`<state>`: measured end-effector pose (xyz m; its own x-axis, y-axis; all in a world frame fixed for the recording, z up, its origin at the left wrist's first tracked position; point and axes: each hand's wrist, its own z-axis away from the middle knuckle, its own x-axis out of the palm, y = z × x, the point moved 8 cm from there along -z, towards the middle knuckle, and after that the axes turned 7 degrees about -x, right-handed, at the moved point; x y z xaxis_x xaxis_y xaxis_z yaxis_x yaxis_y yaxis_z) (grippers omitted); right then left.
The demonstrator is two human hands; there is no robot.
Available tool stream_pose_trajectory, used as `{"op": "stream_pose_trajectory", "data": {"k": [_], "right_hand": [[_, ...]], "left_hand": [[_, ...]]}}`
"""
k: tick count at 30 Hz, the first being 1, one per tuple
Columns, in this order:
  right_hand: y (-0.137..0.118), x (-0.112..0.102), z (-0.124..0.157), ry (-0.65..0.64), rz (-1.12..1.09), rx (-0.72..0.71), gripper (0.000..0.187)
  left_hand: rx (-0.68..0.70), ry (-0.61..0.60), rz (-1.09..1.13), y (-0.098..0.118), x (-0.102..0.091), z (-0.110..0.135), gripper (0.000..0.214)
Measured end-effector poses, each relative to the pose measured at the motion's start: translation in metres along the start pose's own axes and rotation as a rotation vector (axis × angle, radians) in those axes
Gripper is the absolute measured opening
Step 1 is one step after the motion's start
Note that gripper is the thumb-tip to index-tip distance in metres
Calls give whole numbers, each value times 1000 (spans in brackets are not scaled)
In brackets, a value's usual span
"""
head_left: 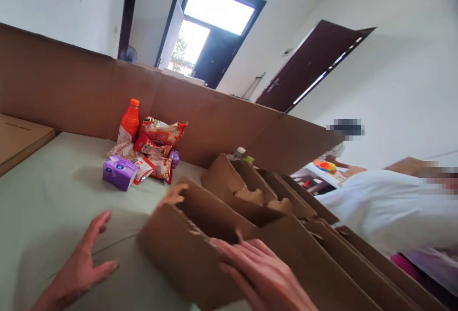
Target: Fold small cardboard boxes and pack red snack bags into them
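Note:
My left hand (81,264) hovers over the pale green cloth at the lower left, thumb and fingers apart, holding nothing. My right hand (263,273) grips the near wall of an open brown cardboard box (189,246), its fingers at the top edge. The box looks slightly blurred and its inside is mostly in shadow. Beyond my hands stands a group of goods: an orange bottle (129,122), a purple tissue pack (119,171), a large red snack bag (164,132), and several smaller packets (162,167).
More open cardboard boxes (286,187) stand in a row at the right. A tall cardboard panel (200,113) borders the cloth-covered surface (53,206) at the back. A flat carton (23,139) lies at the left. Someone in a white top (375,201) is beyond the boxes.

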<state>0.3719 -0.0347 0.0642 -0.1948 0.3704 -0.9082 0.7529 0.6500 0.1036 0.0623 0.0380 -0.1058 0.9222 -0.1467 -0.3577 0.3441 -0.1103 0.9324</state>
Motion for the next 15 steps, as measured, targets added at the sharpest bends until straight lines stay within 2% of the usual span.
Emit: {"op": "stream_pose_trajectory", "data": {"k": [3, 6, 8, 12, 15], "right_hand": [[-53, 7, -47, -2, -125, -206, 31], [-83, 19, -67, -94, -246, -301, 28], [-87, 25, -72, -201, -324, -266, 23], [-82, 31, -84, -427, -502, -205, 45], [-67, 39, -94, -531, -449, -123, 41]], "left_hand": [[66, -113, -18, 17, -12, 4, 110], [31, -192, 47, 22, -21, 7, 125], [17, -222, 94, 23, -23, 8, 130], [9, -240, 75, 22, -18, 6, 133], [38, -249, 68, 22, -16, 3, 130]]}}
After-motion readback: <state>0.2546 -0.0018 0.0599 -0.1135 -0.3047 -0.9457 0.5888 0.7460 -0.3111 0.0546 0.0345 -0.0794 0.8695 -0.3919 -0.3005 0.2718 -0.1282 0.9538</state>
